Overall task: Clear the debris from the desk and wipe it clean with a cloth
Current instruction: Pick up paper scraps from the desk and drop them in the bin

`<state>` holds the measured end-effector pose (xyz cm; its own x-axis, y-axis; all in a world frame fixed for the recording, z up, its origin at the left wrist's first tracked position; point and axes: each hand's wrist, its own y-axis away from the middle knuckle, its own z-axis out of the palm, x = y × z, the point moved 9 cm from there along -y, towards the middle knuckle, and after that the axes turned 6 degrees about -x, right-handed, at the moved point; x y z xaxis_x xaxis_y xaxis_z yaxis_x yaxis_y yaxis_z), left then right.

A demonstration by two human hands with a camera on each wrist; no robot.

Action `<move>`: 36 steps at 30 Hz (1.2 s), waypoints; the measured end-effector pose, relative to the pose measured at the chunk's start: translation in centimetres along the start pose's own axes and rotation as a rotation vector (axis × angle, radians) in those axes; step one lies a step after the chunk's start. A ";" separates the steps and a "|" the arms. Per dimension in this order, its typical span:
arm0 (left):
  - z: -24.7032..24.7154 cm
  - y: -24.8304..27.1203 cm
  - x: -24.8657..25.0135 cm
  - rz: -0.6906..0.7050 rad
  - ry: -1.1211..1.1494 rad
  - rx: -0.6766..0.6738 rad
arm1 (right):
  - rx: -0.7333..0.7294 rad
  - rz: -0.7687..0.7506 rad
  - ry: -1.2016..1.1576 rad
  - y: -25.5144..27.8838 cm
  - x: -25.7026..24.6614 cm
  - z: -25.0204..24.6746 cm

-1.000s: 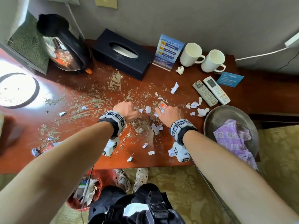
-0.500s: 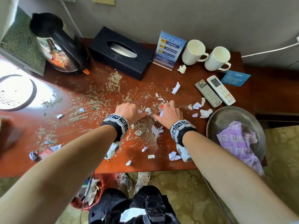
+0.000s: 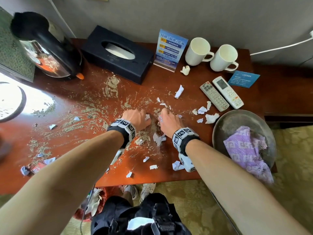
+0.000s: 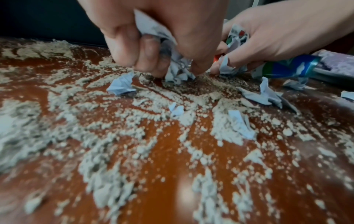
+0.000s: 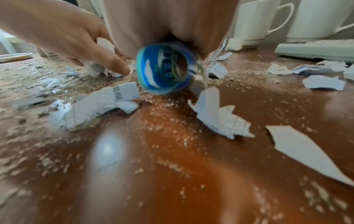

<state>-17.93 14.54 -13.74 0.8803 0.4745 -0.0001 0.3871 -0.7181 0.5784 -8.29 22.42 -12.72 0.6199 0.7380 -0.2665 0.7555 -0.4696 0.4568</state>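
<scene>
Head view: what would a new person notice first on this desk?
First, the red-brown desk itself, strewn across its middle with grey grit and torn paper scraps. At the centre, the left hand and right hand each grip gathered scraps. At the right edge, a purple cloth waits in a metal basin.

Grey wall (image 3: 220, 17); patterned, perhaps carpeted, floor (image 3: 194, 200).

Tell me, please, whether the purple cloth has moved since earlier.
No; the purple cloth still lies in the metal basin beside the remote controls.
</scene>
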 end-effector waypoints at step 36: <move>0.9 17.6 -12.2 -0.366 0.379 0.296 | -0.007 -0.321 0.062 5.8 -16.4 -2.6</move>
<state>-21.65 -4.32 -4.29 0.5373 0.8270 0.1655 0.7544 -0.5590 0.3439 -14.60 8.81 -3.52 0.3359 0.8762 -0.3455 0.9086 -0.2048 0.3640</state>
